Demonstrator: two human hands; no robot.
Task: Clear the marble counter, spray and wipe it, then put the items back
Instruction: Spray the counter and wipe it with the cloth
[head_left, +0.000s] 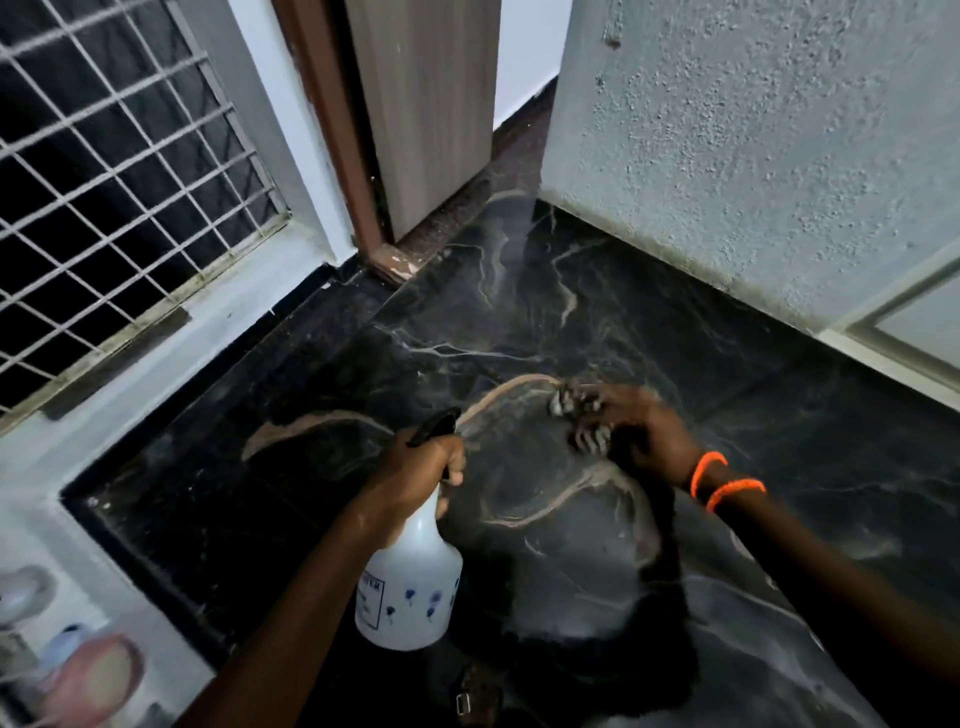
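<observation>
While my left hand (415, 467) grips the white plastic spray bottle (410, 582), my right hand (639, 431) clutches a dark rag (576, 415) on the black veined marble counter (571, 312).

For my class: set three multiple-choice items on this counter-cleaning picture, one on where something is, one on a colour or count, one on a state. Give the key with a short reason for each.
1. Which hand holds the spray bottle?
A. the left hand
B. the right hand
C. neither; it stands on the counter

2. How many orange bands are on the right wrist?
A. none
B. one
C. two

3. What is the right hand doing?
A. hanging idle beside the counter
B. gripping a dark cloth against the marble counter
C. opening the door

Key:
1 A: the left hand is wrapped round the bottle's neck, below the black trigger head.
2 C: two orange bands sit side by side on that wrist.
3 B: its fingers are curled on the cloth, low over the black veined marble counter; the hand is blurred.
</observation>
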